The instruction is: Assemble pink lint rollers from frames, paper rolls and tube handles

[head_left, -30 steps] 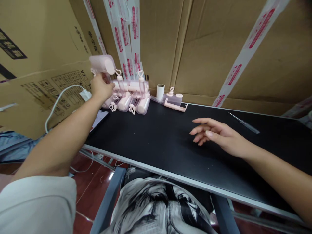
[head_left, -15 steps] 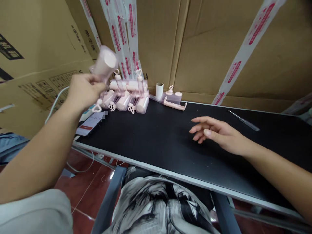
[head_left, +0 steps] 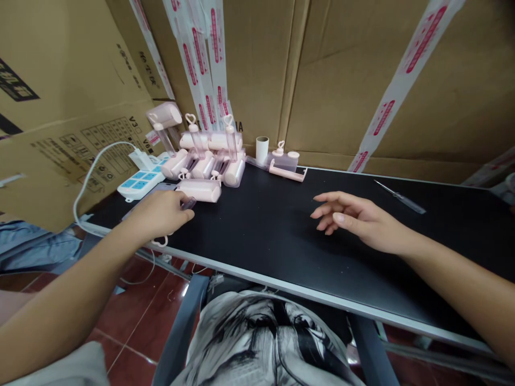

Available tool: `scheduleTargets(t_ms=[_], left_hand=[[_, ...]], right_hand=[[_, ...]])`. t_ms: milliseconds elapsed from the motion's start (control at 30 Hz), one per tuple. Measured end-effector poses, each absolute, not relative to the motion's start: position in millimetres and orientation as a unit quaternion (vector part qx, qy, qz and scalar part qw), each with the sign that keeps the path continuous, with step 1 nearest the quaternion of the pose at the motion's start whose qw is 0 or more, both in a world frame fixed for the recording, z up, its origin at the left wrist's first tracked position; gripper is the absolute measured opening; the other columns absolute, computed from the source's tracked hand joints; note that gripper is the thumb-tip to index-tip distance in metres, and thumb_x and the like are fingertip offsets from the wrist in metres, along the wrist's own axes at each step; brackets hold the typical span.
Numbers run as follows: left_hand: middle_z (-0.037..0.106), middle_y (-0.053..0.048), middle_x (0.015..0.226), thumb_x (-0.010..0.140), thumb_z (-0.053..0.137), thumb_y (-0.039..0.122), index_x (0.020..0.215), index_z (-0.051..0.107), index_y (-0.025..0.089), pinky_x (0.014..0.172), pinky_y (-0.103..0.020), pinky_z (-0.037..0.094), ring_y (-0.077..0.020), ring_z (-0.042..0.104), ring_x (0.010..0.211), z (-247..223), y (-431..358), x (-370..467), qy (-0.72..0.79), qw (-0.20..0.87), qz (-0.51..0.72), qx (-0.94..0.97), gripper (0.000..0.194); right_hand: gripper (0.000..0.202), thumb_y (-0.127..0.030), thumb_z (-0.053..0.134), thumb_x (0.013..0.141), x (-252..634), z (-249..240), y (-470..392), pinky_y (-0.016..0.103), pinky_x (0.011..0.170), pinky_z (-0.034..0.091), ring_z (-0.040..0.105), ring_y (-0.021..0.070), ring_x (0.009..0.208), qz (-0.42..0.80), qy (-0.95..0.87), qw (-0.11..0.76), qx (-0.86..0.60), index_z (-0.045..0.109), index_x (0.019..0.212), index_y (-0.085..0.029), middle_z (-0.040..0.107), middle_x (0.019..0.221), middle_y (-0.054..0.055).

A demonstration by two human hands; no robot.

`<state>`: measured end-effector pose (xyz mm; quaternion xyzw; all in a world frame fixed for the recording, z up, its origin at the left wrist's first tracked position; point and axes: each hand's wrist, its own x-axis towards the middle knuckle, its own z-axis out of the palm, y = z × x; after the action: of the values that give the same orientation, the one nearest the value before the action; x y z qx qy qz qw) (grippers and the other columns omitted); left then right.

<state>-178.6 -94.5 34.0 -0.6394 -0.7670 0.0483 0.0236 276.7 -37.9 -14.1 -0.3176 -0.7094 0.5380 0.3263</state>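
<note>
My left hand is closed around the clear purple handle of a pink lint roller, low over the left end of the black table. Its heart-shaped loop pokes out below my hand, by the table's front edge. Right behind it is a group of similar lint rollers, several lying down, with heart loops sticking up. Another lint roller stands upright by the cardboard. My right hand hovers over the middle of the table, fingers apart and holding nothing.
A white paper roll, a clear purple case and a pink frame piece sit at the back. Farther right lies a screwdriver. At left are a power strip and a mostly covered phone. Cardboard walls the back.
My left hand has brought the lint roller down from above the group to the table front. The upright roller and the power strip now show. My right hand has stayed nearly still.
</note>
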Motion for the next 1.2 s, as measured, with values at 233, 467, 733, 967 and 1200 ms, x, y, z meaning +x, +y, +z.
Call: scheduleTargets(t_ms=[233, 467, 733, 967, 1200], left_hand=[[0.081, -0.016, 0.112, 0.089, 0.050, 0.056, 0.119, 0.080, 0.021, 0.076, -0.042, 0.054, -0.0395, 0.076, 0.105, 28.6, -84.2, -178.8, -0.769, 0.063, 0.106, -0.627, 0.055], [0.081, -0.020, 0.106, 0.089, 0.051, 0.055, 0.103, 0.080, 0.019, 0.074, -0.044, 0.053, -0.0422, 0.075, 0.099, 27.4, -79.8, -186.4, -0.763, 0.075, 0.105, -0.634, 0.049], [0.081, -0.019, 0.102, 0.090, 0.052, 0.057, 0.094, 0.078, 0.020, 0.070, -0.042, 0.050, -0.0394, 0.076, 0.094, 29.2, -76.8, -194.2, -0.752, 0.073, 0.127, -0.642, 0.046], [0.081, -0.020, 0.103, 0.088, 0.055, 0.063, 0.100, 0.081, 0.022, 0.078, -0.046, 0.054, -0.0428, 0.075, 0.099, 33.9, -76.5, -194.7, -0.777, 0.042, 0.102, -0.620, 0.050], [0.080, -0.017, 0.111, 0.096, 0.047, 0.063, 0.115, 0.079, 0.021, 0.086, -0.049, 0.056, -0.0432, 0.074, 0.108, 72.5, -70.4, -135.4, -0.755, 0.135, 0.049, -0.640, 0.056]], right_hand=[[0.045, -0.053, 0.079, 0.094, 277.0, -14.7, -37.5, 0.039, 0.074, 0.066, 0.078, 0.0241, 0.088, 0.539, -0.711, 0.321, -0.317, 0.069, 0.131, -0.030, 0.079, 0.113, 0.010], [0.048, -0.057, 0.080, 0.092, 274.1, -14.6, -37.6, 0.038, 0.072, 0.065, 0.077, 0.0240, 0.086, 0.538, -0.709, 0.322, -0.323, 0.069, 0.129, -0.028, 0.079, 0.111, 0.010], [0.050, -0.059, 0.081, 0.090, 273.9, -16.7, -34.7, 0.039, 0.070, 0.065, 0.075, 0.0238, 0.084, 0.536, -0.710, 0.314, -0.333, 0.071, 0.126, -0.026, 0.078, 0.110, 0.010], [0.051, -0.060, 0.082, 0.089, 272.9, -17.7, -33.1, 0.037, 0.070, 0.064, 0.076, 0.0230, 0.084, 0.534, -0.713, 0.307, -0.335, 0.072, 0.125, -0.025, 0.078, 0.110, 0.010], [0.053, -0.062, 0.083, 0.086, 270.0, -18.6, -31.2, 0.037, 0.068, 0.063, 0.076, 0.0235, 0.085, 0.536, -0.707, 0.299, -0.350, 0.074, 0.120, -0.023, 0.078, 0.109, 0.011]])
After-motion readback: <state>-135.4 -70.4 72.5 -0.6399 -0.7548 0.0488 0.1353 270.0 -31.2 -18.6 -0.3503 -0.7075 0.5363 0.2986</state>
